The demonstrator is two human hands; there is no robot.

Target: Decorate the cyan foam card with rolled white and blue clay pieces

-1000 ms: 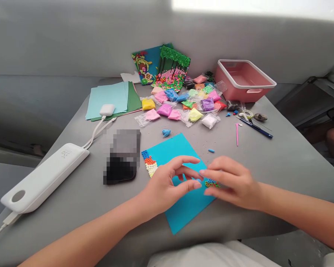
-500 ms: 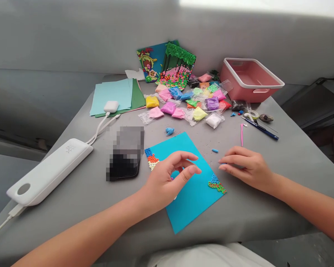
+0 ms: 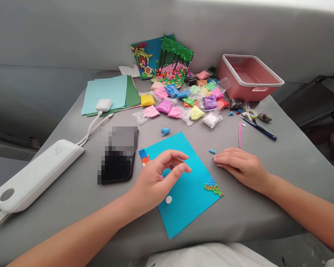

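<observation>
Over a bright blue sheet [image 3: 189, 207] my left hand [image 3: 156, 172] hovers with curved fingers, a gap between thumb and fingertips and nothing visible in it. The sheet carries small blue and orange clay rings [image 3: 143, 155] at its left corner, partly behind that hand, and blue and green rings [image 3: 213, 186] at its right corner. A white disc [image 3: 168, 200] lies near my left wrist. My right hand [image 3: 241, 165] rests on the table right of the sheet, fingers stretched out and low; what lies under them is hidden. Just beyond its fingertips is a small blue clay roll [image 3: 212, 151].
Behind the sheet sit a blue clay lump [image 3: 165, 131] and several clay packets [image 3: 164, 106]. A pink basket [image 3: 253, 74] stands back right, near a dark blue pen-like tool [image 3: 260, 129] and a pink stick [image 3: 239, 135]. Left are a phone [image 3: 118, 167] and white power bank [image 3: 36, 174].
The view has shifted slightly, moving most things left. My right fingers have flattened over a bit of blue that showed at their tips. The white disc now shows fully.
</observation>
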